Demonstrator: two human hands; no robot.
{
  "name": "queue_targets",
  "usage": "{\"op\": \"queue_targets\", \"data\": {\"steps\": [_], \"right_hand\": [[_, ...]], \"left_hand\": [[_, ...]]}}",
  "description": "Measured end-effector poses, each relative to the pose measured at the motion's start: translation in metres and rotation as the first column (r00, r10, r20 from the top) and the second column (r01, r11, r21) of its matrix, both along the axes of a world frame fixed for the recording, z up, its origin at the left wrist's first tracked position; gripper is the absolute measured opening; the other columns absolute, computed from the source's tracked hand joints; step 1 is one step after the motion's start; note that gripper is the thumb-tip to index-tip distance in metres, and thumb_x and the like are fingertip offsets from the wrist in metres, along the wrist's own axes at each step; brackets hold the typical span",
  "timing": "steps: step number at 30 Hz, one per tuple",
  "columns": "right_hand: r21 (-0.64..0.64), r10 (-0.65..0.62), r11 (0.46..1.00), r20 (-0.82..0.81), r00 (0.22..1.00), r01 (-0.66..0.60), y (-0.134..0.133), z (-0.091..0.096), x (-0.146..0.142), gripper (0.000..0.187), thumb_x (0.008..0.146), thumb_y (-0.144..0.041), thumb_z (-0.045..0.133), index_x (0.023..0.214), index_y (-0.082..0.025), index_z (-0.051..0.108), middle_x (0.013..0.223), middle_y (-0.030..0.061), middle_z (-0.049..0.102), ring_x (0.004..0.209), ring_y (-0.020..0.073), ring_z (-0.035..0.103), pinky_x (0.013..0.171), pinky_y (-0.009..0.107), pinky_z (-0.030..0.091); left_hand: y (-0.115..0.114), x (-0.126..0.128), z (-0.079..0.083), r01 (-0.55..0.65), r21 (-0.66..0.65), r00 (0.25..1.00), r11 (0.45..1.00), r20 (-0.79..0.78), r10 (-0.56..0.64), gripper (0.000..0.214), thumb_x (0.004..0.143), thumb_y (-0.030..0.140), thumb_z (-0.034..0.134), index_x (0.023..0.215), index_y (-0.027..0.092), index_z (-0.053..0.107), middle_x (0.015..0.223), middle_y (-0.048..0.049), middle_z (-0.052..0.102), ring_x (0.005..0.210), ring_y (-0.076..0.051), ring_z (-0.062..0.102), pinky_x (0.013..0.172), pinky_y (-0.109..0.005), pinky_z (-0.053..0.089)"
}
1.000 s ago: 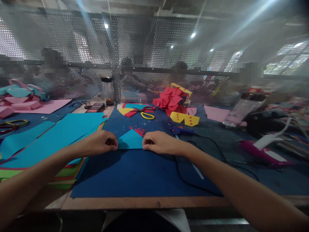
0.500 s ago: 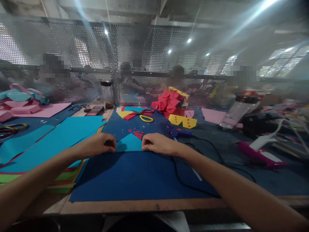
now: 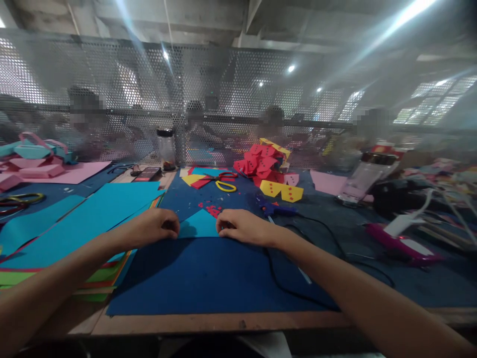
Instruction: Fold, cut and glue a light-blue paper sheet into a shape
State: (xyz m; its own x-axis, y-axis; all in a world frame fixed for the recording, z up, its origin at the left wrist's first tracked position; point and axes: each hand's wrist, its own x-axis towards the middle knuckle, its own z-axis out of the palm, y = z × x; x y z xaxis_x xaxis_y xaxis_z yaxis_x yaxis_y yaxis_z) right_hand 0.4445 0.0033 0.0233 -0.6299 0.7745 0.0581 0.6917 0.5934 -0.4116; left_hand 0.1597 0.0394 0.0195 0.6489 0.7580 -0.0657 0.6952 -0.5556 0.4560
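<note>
A light-blue paper triangle (image 3: pixel 199 225) lies on the dark blue mat (image 3: pixel 208 278), its point facing away from me and its straight edge towards me. At its left corner, my left hand (image 3: pixel 162 226) is closed with fingers curled onto the paper. My right hand (image 3: pixel 236 226) grips the right corner the same way, thumb and fingers pressed together. Both hands rest low on the mat. Just beyond the triangle's tip are small red paper scraps (image 3: pixel 210 208). Scissors (image 3: pixel 225 185) with red and yellow handles lie farther back on paper pieces.
Stacked coloured sheets (image 3: pixel 108 209) lie left. Behind are red cut-outs (image 3: pixel 261 161), yellow cut-outs (image 3: pixel 282 190) and a bottle (image 3: pixel 166 149). A blue glue gun (image 3: pixel 278 207) trails its cord rightwards, near a magenta device (image 3: pixel 404 244) and a tilted clear jar (image 3: pixel 367 179). People sit beyond the perforated screen (image 3: pixel 231 74).
My right hand has shifted very slightly left along the triangle's edge. The left hand stays at its corner. The whole view has tipped up a little.
</note>
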Motion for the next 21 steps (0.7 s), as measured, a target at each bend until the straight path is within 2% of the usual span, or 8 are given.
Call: {"op": "queue_targets", "data": {"steps": [7,15,21], "right_hand": [[0.03,0.001,1.0,0.017,1.0,-0.002,-0.006,0.005,-0.001,0.019,0.077,-0.005,0.057,0.088,-0.015,0.069,0.085,0.0028,0.066,0.073,0.0136,0.058,0.065,0.023,0.04],[-0.062,0.029,0.998,-0.033,0.999,-0.031,0.003,0.002,0.006,0.008,0.082,-0.018,0.067,0.089,-0.016,0.07,0.089,0.0035,0.067,0.078,0.0141,0.06,0.067,0.024,0.043],[-0.085,0.023,0.996,-0.04,0.999,-0.026,0.002,0.004,0.006,0.003,0.083,-0.017,0.068,0.086,-0.017,0.069,0.088,0.0021,0.068,0.079,0.0147,0.061,0.068,0.024,0.044]], "left_hand": [[-0.003,-0.001,0.002,0.06,0.06,0.998,0.996,-0.008,-0.059,0.011,0.082,0.027,0.057,0.082,0.022,0.067,0.084,-0.0005,0.071,0.078,-0.017,0.063,0.068,-0.025,0.043],[-0.004,-0.002,0.008,0.053,0.025,0.997,0.998,-0.054,-0.052,0.014,0.08,0.026,0.056,0.086,0.021,0.067,0.084,-0.0013,0.069,0.076,-0.018,0.062,0.066,-0.025,0.043],[-0.004,-0.008,0.014,0.055,-0.039,0.998,0.998,-0.031,-0.056,0.012,0.079,0.026,0.057,0.082,0.021,0.067,0.08,0.0014,0.068,0.077,-0.018,0.061,0.066,-0.024,0.042]]}}
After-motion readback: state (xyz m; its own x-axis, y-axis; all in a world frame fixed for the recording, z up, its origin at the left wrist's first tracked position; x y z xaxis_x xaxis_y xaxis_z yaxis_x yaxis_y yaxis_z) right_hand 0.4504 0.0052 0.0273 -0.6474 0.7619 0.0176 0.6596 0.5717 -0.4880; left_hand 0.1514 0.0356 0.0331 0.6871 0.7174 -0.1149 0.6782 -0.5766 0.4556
